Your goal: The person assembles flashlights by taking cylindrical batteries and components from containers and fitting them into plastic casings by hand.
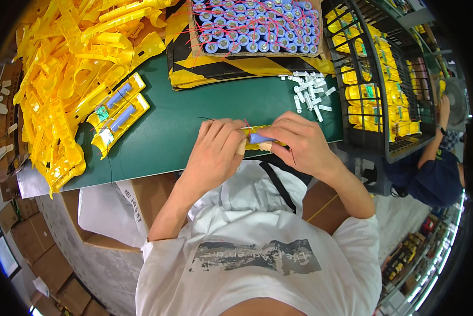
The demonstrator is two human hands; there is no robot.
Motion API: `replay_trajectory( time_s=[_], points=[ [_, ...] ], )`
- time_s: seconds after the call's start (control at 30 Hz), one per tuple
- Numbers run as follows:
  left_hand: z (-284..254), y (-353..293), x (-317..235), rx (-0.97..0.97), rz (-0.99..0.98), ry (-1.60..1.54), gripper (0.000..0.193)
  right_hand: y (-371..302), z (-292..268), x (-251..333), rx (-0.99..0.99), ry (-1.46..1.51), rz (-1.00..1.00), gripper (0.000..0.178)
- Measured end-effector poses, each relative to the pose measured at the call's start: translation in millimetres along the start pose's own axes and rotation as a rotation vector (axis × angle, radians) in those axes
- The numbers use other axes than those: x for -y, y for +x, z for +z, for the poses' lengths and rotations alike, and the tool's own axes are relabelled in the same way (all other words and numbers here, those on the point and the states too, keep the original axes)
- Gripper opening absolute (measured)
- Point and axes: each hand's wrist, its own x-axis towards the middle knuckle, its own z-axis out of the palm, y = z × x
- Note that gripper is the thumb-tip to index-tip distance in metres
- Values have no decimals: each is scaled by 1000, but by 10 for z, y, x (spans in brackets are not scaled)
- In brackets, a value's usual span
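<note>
Near the front edge of the green table, both my hands are closed around a yellow plastic shell half point(253, 147) with a blue cylindrical battery cell point(258, 138) in it. My left hand point(218, 148) grips the shell's left end, its fingers curled over the top. My right hand point(301, 143) has its fingertips and thumb on the cell and the shell's right part. Pale wraps cover some fingertips. A red wire shows above the cell; dark wire ends stick out by both hands. The fingers hide most of the shell.
Left are heaped yellow shells point(71, 50) and two filled halves, including a shell half with cell point(123, 118). A carton of wired blue cells point(255, 31) stands at the back. Small white plastic parts point(310, 92) lie right, beside a black crate point(379, 79). Another person point(431, 174) is far right.
</note>
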Motion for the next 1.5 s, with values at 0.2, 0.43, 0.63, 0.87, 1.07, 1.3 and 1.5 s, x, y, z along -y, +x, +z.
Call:
replay_trajectory(
  time_s=[0.2, 0.43, 0.63, 0.87, 1.07, 1.3, 1.5],
  points=[
    [-34, -25, 23, 5, -18, -20, 21, -6, 52, -76, -16, 10, -63, 33],
    [-46, -35, -11, 24, -21, 43, 29, -113, 162, -160, -140, 42, -99, 33],
    [25, -92, 42, -34, 14, 5, 24, -133, 177, -186, -165, 105, -113, 36],
    [66, -114, 45, -75, 71, 22, 19, -148, 204, -200, -199, 114, -115, 36],
    [-3, -62, -67, -3, 42, 157, 17, -180, 214, -233, -195, 127, -112, 34],
    [-53, 89, -195, 52, -74, 145, 18, -343, 362, -244, -389, 870, 236, 28],
    [-129, 192, -240, 168, 89, 271, 15, -452, 350, -221, -583, 1070, 330, 36]
  ],
)
